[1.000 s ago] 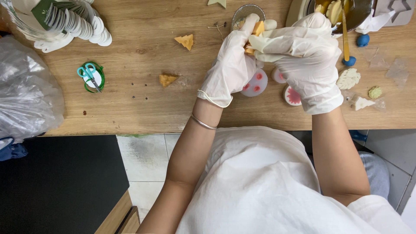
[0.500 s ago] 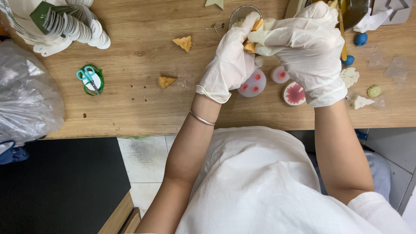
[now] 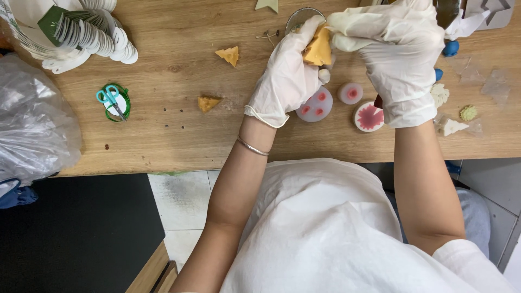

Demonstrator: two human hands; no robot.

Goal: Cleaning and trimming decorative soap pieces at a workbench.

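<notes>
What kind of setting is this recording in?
Probably a small craft workbench: a wooden table with small moulded pieces such as a yellow wedge, round pink-centred moulds, and small scissors.

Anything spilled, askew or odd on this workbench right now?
Nothing looks damaged. Small dark specks are scattered on the wooden table, and two loose yellow wedges lie apart from the one held in the left hand. The right hand works at that held wedge.
</notes>
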